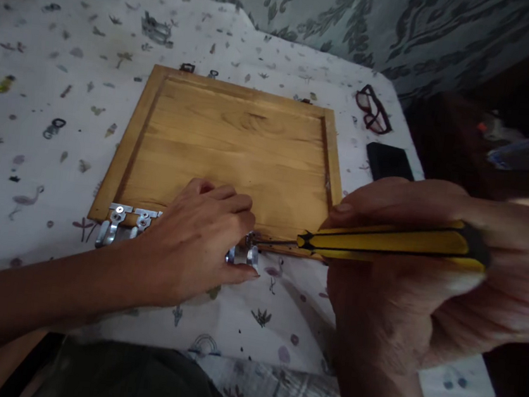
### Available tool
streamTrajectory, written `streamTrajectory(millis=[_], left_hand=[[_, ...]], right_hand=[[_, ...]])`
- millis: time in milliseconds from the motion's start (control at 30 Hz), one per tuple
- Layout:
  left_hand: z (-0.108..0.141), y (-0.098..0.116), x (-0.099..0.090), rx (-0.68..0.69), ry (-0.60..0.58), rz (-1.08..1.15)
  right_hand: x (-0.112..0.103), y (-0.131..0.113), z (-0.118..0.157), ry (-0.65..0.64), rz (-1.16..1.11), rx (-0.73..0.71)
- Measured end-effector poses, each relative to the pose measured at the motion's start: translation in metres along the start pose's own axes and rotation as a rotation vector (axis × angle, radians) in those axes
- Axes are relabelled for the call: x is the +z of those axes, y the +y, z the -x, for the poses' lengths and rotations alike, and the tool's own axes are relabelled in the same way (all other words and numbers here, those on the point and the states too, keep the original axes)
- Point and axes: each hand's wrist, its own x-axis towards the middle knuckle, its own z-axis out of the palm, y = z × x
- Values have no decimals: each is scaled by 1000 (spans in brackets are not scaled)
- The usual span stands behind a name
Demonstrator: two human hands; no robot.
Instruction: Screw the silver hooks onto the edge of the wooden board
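Screwdriver (393, 240) found within the right hand (400, 303), which is clamped round its handle, at the near edge of the wooden panel (237, 138) on the counter (26, 152). Shaft points left, tip at a metal hook (252, 256); long axis roughly parallel to that edge. Handle yellow, black-striped, black-ended. Left hand (202, 242) lies over the same edge; its grip is hidden and cannot be determined.
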Motion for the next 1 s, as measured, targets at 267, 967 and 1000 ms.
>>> streamTrajectory(millis=[267,967,1000], left_hand=[[2,-2,-1,21,20,2],[6,-5,4,57,66,38],[6,-5,6,64,77,47]], right_hand=[[-9,-13,-10,282,-319,-63],[-16,-24,-21,205,-681,39],[-15,-20,-22,191,-765,35]])
